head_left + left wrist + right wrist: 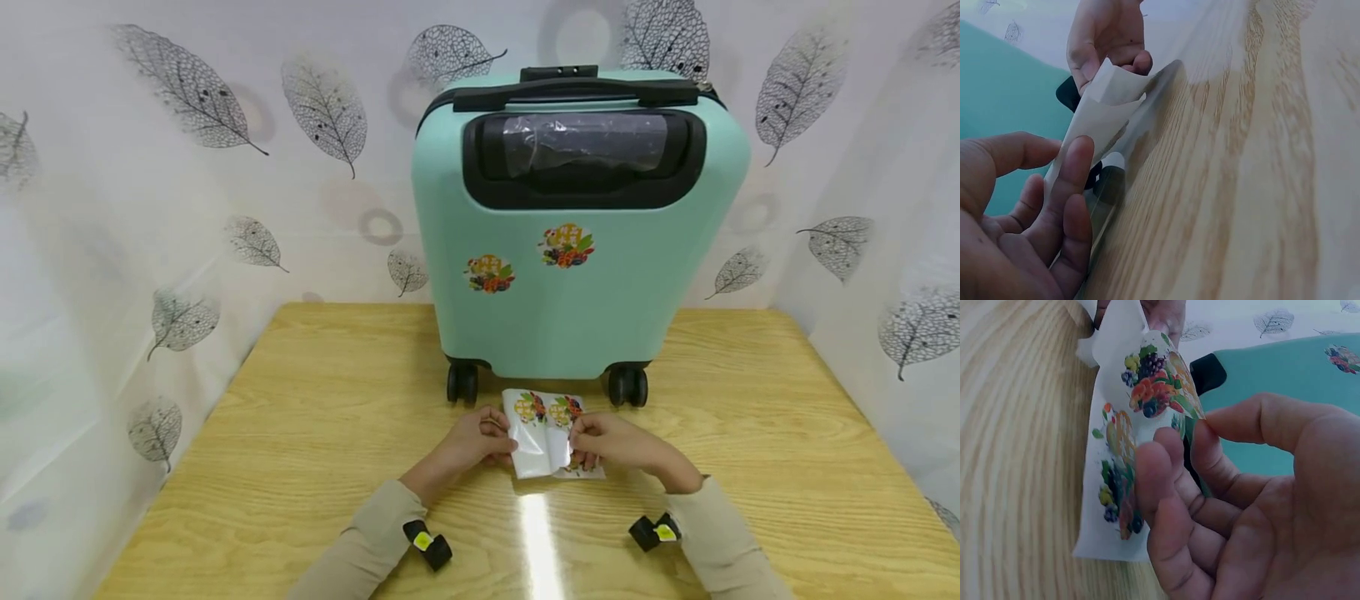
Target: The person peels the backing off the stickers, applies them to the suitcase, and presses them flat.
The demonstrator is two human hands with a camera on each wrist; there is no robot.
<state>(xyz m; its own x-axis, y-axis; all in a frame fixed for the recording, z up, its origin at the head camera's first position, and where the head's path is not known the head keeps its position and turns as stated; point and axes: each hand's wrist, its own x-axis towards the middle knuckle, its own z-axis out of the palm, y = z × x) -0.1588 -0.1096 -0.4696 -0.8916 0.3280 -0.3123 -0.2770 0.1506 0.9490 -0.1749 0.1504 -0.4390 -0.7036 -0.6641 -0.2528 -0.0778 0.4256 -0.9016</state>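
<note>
Close to the table's surface, a white sticker sheet (531, 457) printed with fruit pictures is held up in front of the suitcase. My left hand (474, 440) pinches its left edge between thumb and fingers. On the other side, my right hand (611, 442) pinches the edge of a round fruit sticker (1159, 381) between thumb and index finger. That sticker curls away from its backing in the right wrist view, while another fruit sticker (1119, 481) lies flat lower on the sheet. From the left wrist view, the pale back of the sheet (1107, 94) shows, bent and folded.
A mint-green suitcase (555, 325) stands upright on the wooden table (337, 375) just behind the sheet, on black wheels (627, 386). Two fruit stickers, one left (489, 274) and one near the middle (567, 246), are on its face. A leaf-patterned cloth (322, 200) hangs behind.
</note>
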